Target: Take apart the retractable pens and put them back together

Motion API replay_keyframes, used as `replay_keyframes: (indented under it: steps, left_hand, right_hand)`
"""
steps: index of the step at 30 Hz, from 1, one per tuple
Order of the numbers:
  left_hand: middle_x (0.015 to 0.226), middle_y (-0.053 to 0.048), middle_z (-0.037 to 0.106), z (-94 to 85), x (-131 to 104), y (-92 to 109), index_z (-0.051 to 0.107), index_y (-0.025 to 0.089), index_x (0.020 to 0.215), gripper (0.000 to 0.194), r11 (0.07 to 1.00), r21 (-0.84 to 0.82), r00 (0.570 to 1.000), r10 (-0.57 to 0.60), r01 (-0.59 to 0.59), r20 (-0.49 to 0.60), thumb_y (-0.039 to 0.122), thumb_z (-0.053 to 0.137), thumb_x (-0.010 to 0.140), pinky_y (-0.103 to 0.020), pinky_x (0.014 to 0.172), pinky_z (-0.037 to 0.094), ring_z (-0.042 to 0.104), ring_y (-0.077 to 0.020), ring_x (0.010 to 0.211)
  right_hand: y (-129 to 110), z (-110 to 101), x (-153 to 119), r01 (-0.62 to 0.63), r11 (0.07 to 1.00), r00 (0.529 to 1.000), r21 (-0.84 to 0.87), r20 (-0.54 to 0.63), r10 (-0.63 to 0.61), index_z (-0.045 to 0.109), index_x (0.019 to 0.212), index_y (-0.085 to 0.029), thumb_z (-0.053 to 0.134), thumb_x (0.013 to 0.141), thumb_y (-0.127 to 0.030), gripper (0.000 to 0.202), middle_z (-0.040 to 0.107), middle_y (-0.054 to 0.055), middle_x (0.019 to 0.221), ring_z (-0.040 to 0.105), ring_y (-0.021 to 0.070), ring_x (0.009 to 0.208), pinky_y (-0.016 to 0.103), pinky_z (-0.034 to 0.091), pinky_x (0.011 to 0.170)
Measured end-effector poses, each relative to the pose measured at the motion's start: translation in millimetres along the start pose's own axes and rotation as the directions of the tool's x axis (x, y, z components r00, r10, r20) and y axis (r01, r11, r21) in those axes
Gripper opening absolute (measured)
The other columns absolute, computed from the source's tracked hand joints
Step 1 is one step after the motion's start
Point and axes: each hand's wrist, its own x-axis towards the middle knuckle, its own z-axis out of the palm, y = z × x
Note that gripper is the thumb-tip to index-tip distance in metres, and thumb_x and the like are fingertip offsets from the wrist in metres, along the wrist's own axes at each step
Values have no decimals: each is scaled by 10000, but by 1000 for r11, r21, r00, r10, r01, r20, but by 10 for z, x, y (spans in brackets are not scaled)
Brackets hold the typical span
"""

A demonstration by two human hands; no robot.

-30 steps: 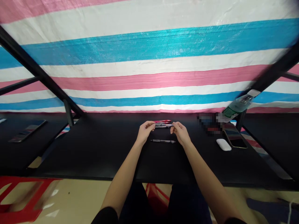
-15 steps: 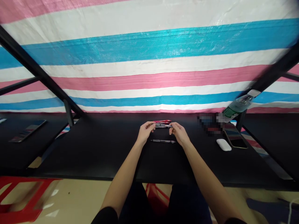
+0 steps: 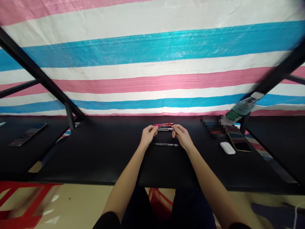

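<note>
Near the centre of the frame, my left hand (image 3: pixel 148 136) and right hand (image 3: pixel 182 136) face each other over a black tabletop (image 3: pixel 100 152), with a small cluster of pens between them. My left thumb and fingertips are drawn narrow at the left ends of the grey pens (image 3: pixel 165 129), and my right thumb and index finger are likewise pinched at the right ends. I cannot tell how many pens sit in each pinch. Just above the grey ones in the frame are the red pens (image 3: pixel 164 124), lying nearly parallel to them, their left ends close beside my left fingertips. Below, between my wrists and apart from the cluster, a single grey pen (image 3: pixel 166 144) lies level across the picture, touched by neither hand.

Well off to the right of the frame, a white earbud case (image 3: pixel 227 148) sits just beside a smartphone (image 3: pixel 240 142). Above them a clear plastic bottle with a green label (image 3: pixel 240 111) shows at a slant, next to a pixelated patch that I cannot make out. A striped plastic sheet (image 3: pixel 152 81) fills the upper frame, and a red plastic stool (image 3: pixel 26 203) shows at lower left.
</note>
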Motion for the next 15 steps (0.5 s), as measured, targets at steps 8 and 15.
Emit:
replay_keyframes:
  steps: [8, 15]
  left_hand:
    - [592, -4, 561, 29, -10, 41, 605, 158, 681, 402, 998, -55, 999, -35, 34, -16, 539, 603, 808, -237, 517, 386, 495, -99, 527]
    - [743, -34, 645, 26, -19, 58, 653, 150, 998, 293, 991, -135, 998, 12, -4, 60, 337, 670, 773, -237, 566, 441, 564, -111, 620]
  right_hand:
    - [5, -2, -2, 17, 1000, 1000, 13, -2, -17, 672, 842, -208, 701, 763, -474, 279, 536, -38, 531, 457, 112, 483, 272, 370, 526]
    - [-24, -3, -10, 19, 999, 1000, 26, -2, -19, 663, 829, -202, 704, 756, -493, 302, 545, -33, 531, 459, 107, 483, 263, 370, 523]
